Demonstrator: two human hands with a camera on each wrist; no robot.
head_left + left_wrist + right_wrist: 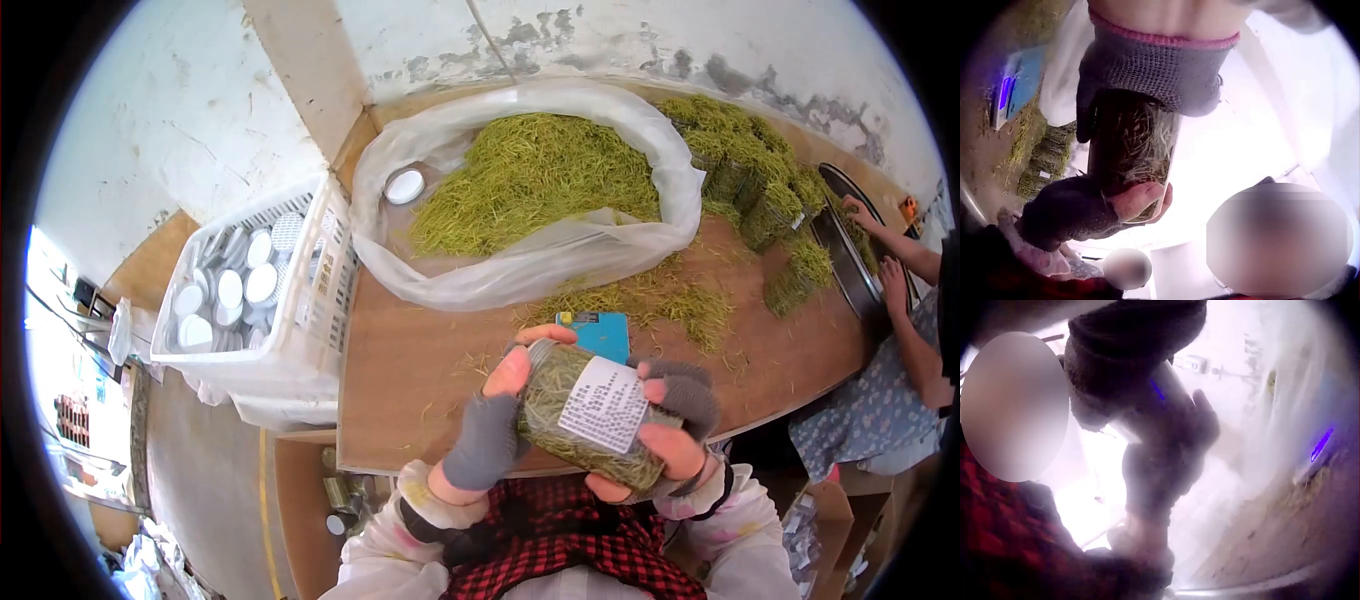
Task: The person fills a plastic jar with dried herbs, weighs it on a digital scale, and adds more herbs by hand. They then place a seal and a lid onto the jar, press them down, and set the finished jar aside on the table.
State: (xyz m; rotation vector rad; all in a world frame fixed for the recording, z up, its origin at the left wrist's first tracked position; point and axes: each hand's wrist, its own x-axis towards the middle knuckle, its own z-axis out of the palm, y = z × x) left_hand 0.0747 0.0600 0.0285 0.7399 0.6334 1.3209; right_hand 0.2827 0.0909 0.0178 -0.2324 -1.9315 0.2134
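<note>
A clear jar (545,400) packed with green dried strands, with a white printed label (603,405), lies tilted between both gloved hands above the table's front edge. My left hand (490,430) grips its upper left end, thumb and fingers round it. My right hand (685,430) holds the lower right end, fingers curled over the side. In the left wrist view the jar (1132,150) spans between the left hand (1147,72) and the right hand (1079,209). The right wrist view is dark and blurred, with a gloved hand (1163,450) near the jar.
Behind the jar sits a blue scale (600,335). A plastic bag (440,290) surrounds a green heap (550,180); a white lid (405,187) lies inside. A white crate (310,290) of lids stands left. Filled jars (765,220) and another person's arms (905,260) are at right.
</note>
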